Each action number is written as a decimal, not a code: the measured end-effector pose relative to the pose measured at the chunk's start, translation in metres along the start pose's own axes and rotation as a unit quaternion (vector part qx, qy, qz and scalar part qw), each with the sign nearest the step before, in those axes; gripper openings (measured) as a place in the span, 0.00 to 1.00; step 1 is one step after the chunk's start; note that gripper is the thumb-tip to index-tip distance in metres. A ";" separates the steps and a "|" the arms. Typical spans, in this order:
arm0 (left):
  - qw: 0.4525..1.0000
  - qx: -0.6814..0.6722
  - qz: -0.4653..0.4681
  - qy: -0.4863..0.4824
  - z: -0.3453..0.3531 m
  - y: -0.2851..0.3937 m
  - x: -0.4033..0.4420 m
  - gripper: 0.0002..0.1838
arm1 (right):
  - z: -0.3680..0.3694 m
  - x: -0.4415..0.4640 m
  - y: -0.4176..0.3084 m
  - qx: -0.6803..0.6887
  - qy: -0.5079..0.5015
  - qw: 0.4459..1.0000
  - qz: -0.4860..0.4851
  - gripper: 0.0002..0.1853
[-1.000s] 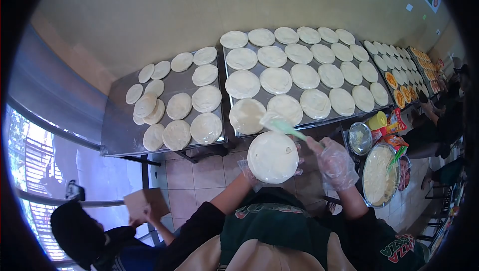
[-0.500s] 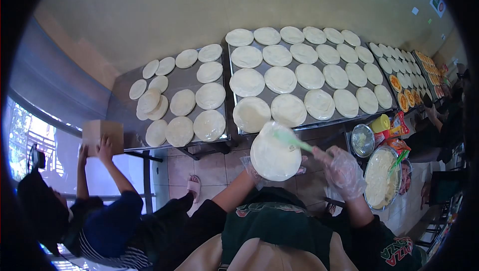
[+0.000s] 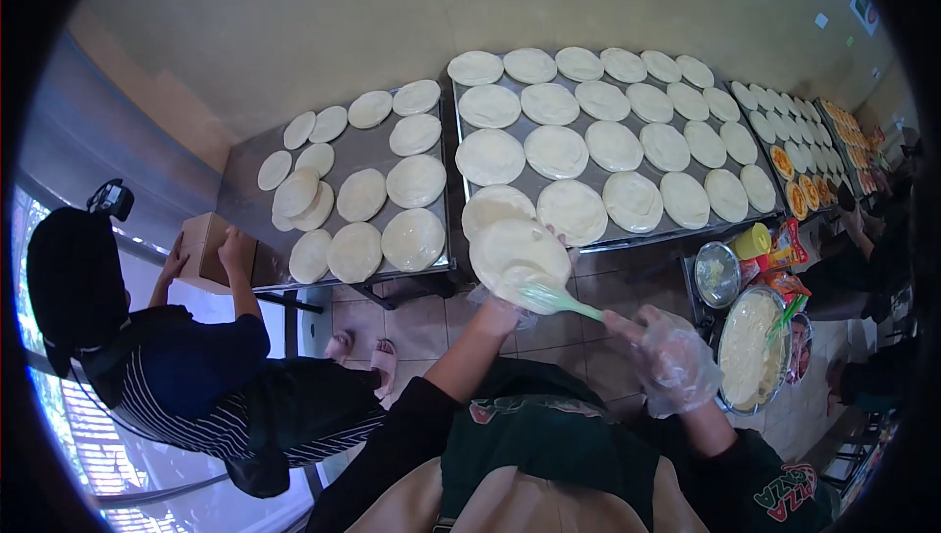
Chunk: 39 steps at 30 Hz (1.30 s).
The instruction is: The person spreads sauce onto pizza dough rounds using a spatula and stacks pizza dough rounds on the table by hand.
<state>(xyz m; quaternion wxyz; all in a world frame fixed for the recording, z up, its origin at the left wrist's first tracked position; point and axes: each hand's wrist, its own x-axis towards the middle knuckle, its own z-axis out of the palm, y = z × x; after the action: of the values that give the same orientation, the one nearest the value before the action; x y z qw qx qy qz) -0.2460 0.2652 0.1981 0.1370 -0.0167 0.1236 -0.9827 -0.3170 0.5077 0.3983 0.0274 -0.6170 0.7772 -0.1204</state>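
Note:
In a clear plastic glove, my left hand [image 3: 505,309] supports a round pizza base [image 3: 515,247] from below, its fingers wrapped round the rim. White creamy sauce coats the top of this base. My gloved right hand [image 3: 676,361] grips a pale green spatula [image 3: 561,300], whose blade rests on the base's near side. Just beyond, a pizza base [image 3: 495,207] on the metal table is partly covered by the held one. To the right stands a large metal bowl [image 3: 723,376] of white sauce [image 3: 750,352], with a bright green utensil [image 3: 789,312] at its edge.
Rows of pizza bases cover the middle table [image 3: 618,229]; more lie on the left table [image 3: 250,175]. A smaller metal bowl [image 3: 718,273], yellow container [image 3: 753,241] and orange packets [image 3: 787,247] sit at right. A person [image 3: 186,356] at left holds a cardboard box [image 3: 206,251]; others work far right.
The held base has shifted left and slightly up and now tilts. The spatula blade has moved down to its near edge. The person at left has turned and shifted with the box.

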 end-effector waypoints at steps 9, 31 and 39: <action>0.995 0.025 0.085 -0.034 -0.002 0.015 0.017 0.32 | 0.002 0.011 -0.010 -0.032 0.070 0.996 0.045 0.21; 0.929 0.358 0.094 -0.007 0.025 0.002 -0.019 0.32 | 0.058 0.025 0.034 -0.030 0.202 0.978 0.032 0.32; 0.910 0.410 0.051 -0.021 0.035 -0.005 -0.019 0.32 | 0.050 0.027 0.044 -0.014 0.228 0.971 0.077 0.23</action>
<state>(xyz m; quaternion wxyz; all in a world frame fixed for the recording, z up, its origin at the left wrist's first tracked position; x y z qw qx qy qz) -0.2262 0.2663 0.2334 0.1842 0.0269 -0.2925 -0.9380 -0.3561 0.4830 0.3426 -0.1497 -0.5117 0.8099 -0.2445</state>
